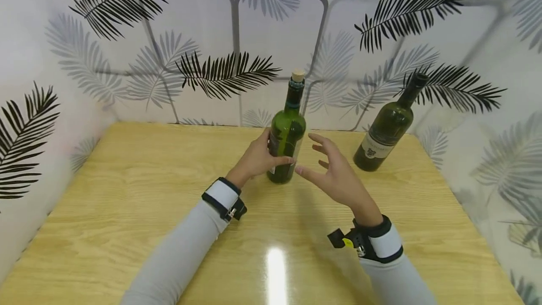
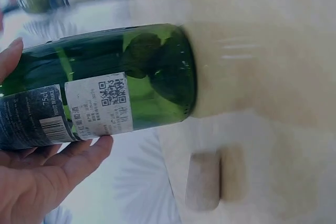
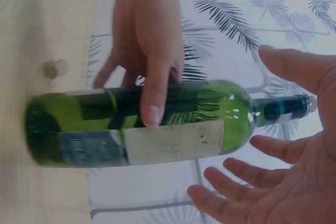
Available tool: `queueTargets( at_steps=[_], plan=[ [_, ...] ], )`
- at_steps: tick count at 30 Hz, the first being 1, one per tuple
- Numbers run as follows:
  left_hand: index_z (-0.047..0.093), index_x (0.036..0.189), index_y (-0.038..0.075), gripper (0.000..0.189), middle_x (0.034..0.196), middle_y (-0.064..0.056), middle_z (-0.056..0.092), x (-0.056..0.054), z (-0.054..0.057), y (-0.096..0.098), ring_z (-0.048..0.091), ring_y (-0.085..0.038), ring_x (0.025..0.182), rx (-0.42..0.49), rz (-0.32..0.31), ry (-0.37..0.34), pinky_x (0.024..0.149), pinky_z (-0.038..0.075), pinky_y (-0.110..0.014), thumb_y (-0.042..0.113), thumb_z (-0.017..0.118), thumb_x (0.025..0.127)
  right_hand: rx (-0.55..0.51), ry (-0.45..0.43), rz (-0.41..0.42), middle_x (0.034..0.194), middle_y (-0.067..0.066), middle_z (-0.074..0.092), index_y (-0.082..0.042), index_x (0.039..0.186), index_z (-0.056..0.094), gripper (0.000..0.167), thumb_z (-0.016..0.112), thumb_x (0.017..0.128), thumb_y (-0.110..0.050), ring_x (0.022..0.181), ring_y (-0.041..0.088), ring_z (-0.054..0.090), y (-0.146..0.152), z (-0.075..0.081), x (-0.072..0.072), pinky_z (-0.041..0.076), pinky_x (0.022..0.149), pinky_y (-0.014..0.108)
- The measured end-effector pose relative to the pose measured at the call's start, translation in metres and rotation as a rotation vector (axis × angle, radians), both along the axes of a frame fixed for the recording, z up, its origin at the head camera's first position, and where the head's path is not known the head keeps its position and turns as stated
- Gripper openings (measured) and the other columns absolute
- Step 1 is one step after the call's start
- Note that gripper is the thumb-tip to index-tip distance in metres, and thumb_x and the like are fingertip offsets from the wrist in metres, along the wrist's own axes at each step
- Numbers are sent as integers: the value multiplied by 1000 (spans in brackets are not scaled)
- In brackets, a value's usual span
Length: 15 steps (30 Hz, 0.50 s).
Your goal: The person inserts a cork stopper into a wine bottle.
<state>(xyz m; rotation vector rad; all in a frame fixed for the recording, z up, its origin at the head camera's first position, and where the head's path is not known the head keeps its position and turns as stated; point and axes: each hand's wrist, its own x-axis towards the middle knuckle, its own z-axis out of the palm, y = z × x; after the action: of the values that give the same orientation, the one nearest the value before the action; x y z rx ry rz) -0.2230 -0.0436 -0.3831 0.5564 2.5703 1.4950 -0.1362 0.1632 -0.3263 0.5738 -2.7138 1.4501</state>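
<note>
My left hand (image 1: 259,155) grips a green wine bottle (image 1: 289,128) around its body, the thumb lying across the front label. The bottle is upright with a slight tilt, and a pale cork (image 1: 298,76) sits in its mouth. A back label (image 2: 100,107) with a barcode and QR code faces the left wrist camera. On the other side, my right hand (image 1: 336,173) is spread beside the bottle, fingers apart and holding nothing. From the right wrist view, the open palm (image 3: 299,182) is near the bottle's shoulder and neck.
A second, darker wine bottle (image 1: 385,128) with a pale label stands at the back right of the wooden table (image 1: 139,192). A loose cork (image 2: 203,181) stands on the tabletop near the held bottle. Leaf-patterned covering (image 1: 279,32) rises behind the table's back edge.
</note>
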Motion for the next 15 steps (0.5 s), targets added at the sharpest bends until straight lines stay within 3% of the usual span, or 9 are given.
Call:
queueTargets(
  at_steps=[3,6,12,15],
  plan=[
    [29,147,9,89,136,-14,52,-22,0,-2,52,-31,123,-1,50,-3,104,42,-49,37,80,80,60,-17,-83,156,16,24,-7,152,25,78,69,92,-29,141,38,28,14,-8,1,34,108,57],
    [28,147,9,88,136,-15,51,-36,-1,-13,50,-32,125,-6,91,-12,106,39,-51,39,79,81,106,44,-224,152,22,28,-2,150,26,76,68,93,-29,137,42,31,36,-11,-1,34,107,59],
    [26,148,7,89,139,-19,46,-46,0,-46,46,-36,129,0,174,-12,107,36,-54,38,77,83,64,308,-630,145,26,32,2,147,27,78,71,90,-28,135,40,32,96,-2,-24,29,110,56],
    [25,148,7,89,141,-20,44,-50,0,-55,44,-37,130,15,191,-13,107,36,-55,37,77,83,31,300,-738,152,21,24,-4,151,21,84,68,90,-37,141,33,23,126,4,-42,22,115,51]
  ],
)
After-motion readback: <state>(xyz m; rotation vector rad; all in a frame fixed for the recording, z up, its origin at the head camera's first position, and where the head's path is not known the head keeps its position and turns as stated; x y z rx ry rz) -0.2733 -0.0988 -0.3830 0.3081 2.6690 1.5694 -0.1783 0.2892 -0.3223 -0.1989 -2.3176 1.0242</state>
